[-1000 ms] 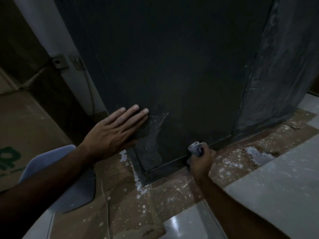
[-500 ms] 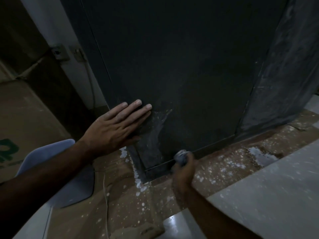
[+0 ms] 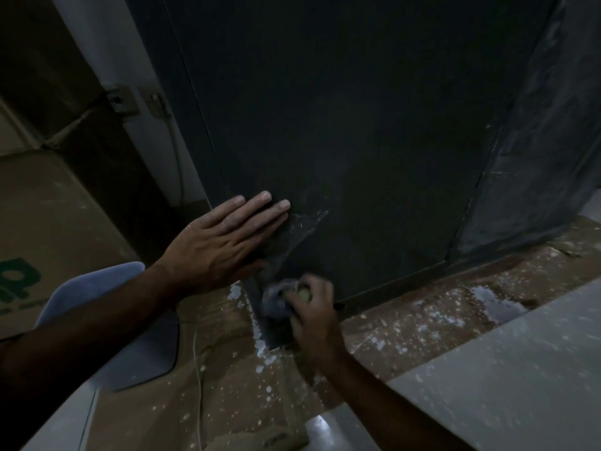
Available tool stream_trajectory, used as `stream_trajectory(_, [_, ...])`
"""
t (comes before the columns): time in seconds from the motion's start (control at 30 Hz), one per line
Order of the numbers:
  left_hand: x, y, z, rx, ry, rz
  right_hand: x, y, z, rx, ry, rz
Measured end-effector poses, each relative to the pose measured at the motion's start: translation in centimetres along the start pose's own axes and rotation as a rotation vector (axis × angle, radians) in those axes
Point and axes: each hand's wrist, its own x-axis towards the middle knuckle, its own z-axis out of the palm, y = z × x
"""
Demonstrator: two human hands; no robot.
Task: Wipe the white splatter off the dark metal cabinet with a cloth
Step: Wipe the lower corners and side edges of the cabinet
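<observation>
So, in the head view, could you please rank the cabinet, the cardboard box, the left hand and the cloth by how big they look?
1. Dark metal cabinet.
2. Cardboard box, partly cut off by the frame.
3. Left hand.
4. Cloth, mostly bunched under the right hand.

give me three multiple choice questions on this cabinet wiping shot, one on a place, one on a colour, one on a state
1. Where is the cloth?
A. at the bottom corner of the cabinet
B. lying on the cardboard box
C. under the left hand

2. What colour is the print on the cardboard box?
A. red
B. green
C. yellow

3. How does the left hand lie?
A. curled into a fist
B. pinching the cloth
C. flat, fingers straight, on the cabinet

Answers:
1 A: the right hand grips the cloth against the low corner of the cabinet, below the white smear.
2 B: the letters at the left edge are green.
3 C: its fingers rest straight on the dark panel.
</observation>
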Motion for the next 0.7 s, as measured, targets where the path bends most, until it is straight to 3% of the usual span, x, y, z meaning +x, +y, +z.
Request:
stream_trajectory(0.07, [-0.1, 0.0, -0.1, -0.003, -0.003, 0.004, -1.6, 2.9, 0.0, -0.036, -0.083, 0.075])
stream_trajectory(0.13, [0.0, -0.1, 0.0, 0.001, -0.017, 0.011, -0.3, 3.5, -1.1, 0.097, 0.164, 0.360])
stream_trajectory(0.2, [-0.1, 0.0, -0.1, 0.000, -0.020, -0.004, 3.0, 2.2, -3.2, 0.226, 0.429, 0.491])
stream_trajectory(0.27, [-0.1, 0.2, -0.2, -0.023, -0.008, -0.027, 6.7, 0.3, -4.9, 0.297, 0.583, 0.454])
stream_trajectory(0.33, [0.1, 0.2, -0.2, -0.058, 0.009, -0.026, 8.9, -1.6, -5.4, 0.283, 0.597, 0.333])
stream_trajectory(0.5, [0.1, 0.1, -0.2, -0.128, 0.034, -0.024, 5.1, 0.1, -3.9, -0.048, 0.192, -0.138])
stream_trajectory(0.57, [0.2, 0.2, -0.5, -0.171, 0.051, -0.032, 5.5, 0.9, -5.1, 0.022, 0.214, -0.048])
stream_trajectory(0.63, [0.1, 0.4, -0.8, -0.246, 0.060, -0.049, 8.2, -0.4, -6.8, 0.186, 0.449, 0.177])
stream_trajectory(0.7, [-0.1, 0.4, -1.3, -0.289, 0.081, -0.077, 11.9, -3.0, -8.3, 0.284, 0.625, 0.269])
